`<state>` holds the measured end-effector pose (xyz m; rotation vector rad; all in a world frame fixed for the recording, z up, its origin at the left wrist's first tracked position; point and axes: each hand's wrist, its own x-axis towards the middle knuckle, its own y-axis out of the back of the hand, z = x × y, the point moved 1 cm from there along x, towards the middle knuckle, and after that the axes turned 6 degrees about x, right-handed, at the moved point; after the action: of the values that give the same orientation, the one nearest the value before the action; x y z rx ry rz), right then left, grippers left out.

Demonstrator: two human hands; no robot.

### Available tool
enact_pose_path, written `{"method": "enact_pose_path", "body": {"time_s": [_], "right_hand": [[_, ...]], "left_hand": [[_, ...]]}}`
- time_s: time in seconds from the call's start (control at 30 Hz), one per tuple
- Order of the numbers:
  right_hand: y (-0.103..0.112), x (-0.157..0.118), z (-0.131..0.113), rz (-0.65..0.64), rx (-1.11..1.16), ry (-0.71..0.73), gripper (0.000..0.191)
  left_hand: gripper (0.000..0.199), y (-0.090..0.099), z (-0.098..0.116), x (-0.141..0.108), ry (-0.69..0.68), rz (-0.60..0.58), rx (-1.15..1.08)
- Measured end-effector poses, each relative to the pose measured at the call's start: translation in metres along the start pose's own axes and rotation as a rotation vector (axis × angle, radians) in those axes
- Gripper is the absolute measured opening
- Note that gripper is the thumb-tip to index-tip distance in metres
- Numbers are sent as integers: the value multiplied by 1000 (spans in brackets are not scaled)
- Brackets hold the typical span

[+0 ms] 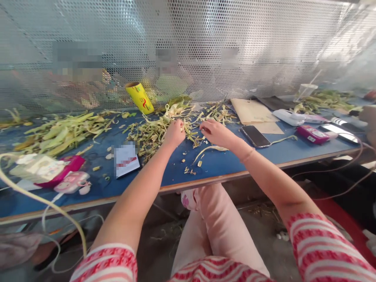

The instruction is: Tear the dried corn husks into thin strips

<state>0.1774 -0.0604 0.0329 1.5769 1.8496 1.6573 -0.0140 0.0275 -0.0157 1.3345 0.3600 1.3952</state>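
My left hand (175, 134) is closed, fingers curled, over a heap of withered yellow-green plant stems and scraps (151, 135). Whatever lies inside its fingers is hidden. A short gap to the right, my right hand (215, 132) has its fingers bent and pinched together at the heap's right part; a small dark bit may be at the fingertips, too small to name. Below the hands, a pale curled strip (210, 148) and several small pale scraps lie on the blue tabletop (164, 172). A larger pile of long flat green strips (67, 131) is at the left.
A yellow cardboard tube (140, 98) leans near the perforated metal screen (205, 47). A lit phone (127, 159) lies by my left forearm, a dark phone (255, 136) beyond my right wrist. Brown paper (252, 111), a magenta device (311, 134) and a plastic cup (305, 92) are rightward. Cables hang at left.
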Motion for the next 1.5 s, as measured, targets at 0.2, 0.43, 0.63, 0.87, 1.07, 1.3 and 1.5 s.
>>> {"method": "enact_pose_path", "body": {"time_s": [0.2,0.43,0.63,0.87,1.07,1.3,1.5], "right_hand": [[-53,60,27,-152,-132,-124,21],[-74,53,50,-221,-6,-60,17],[-72,51,57,-159,48,-144,20],[-63,51,75,119,415,-357,9],[-69,50,75,192,874,-408,16],[-74,51,70,151,948,-342,23],[-71,51,63,153,958,-336,23]], "left_hand": [[29,-12,-9,1,141,-206,51],[19,-7,-12,-2,104,-228,26],[30,-12,-7,4,52,-274,-11],[30,-11,13,21,116,-210,-270],[29,-10,19,15,180,-71,-536],[24,-8,4,8,-151,117,-314],[33,-14,5,9,-136,108,-338]]}}
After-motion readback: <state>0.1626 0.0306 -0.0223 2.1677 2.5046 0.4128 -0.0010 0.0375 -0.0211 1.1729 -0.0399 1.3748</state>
